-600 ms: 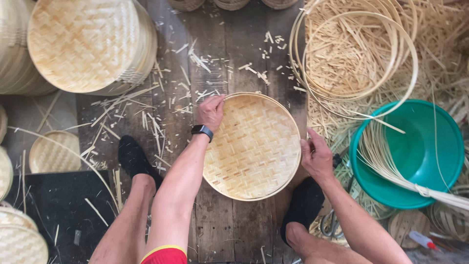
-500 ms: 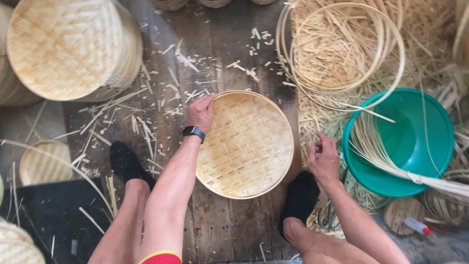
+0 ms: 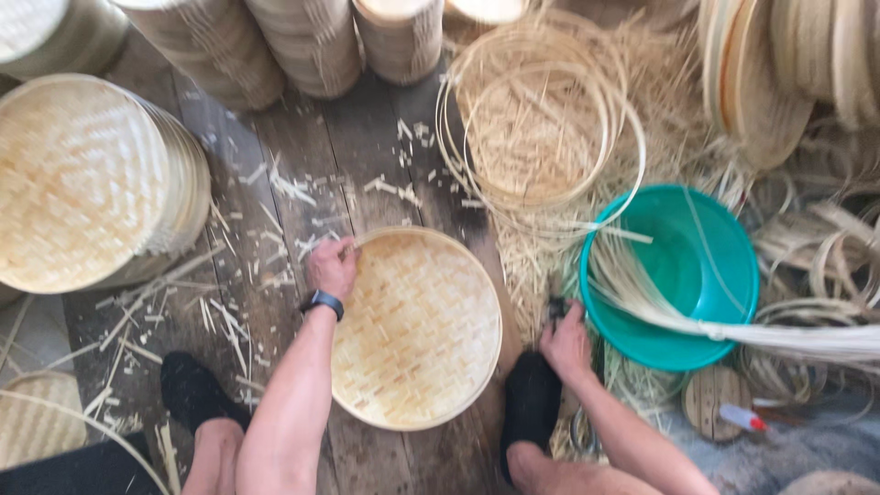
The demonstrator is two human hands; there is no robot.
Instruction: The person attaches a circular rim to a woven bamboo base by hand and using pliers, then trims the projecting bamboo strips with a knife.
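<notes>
A round woven bamboo tray point(image 3: 417, 330) lies flat on the wooden plank floor between my feet. My left hand point(image 3: 332, 267), with a black watch on the wrist, grips the tray's upper left rim. Off the tray to the right, my right hand point(image 3: 566, 342) rests among loose straw beside the green basin point(image 3: 697, 266). Its fingers curl onto a small dark object point(image 3: 556, 306); the blur hides whether they grip it.
A stack of finished woven trays point(image 3: 87, 183) stands at the left, with more stacks point(image 3: 312, 41) at the back. Coiled bamboo hoops point(image 3: 541, 128) lie behind the basin, which holds long thin strips point(image 3: 733, 335). Bamboo shavings litter the planks point(image 3: 275, 183).
My right hand has left the tray's right rim and moved right, down into the straw by the green basin. My left hand stays on the rim. The view has tilted toward the back.
</notes>
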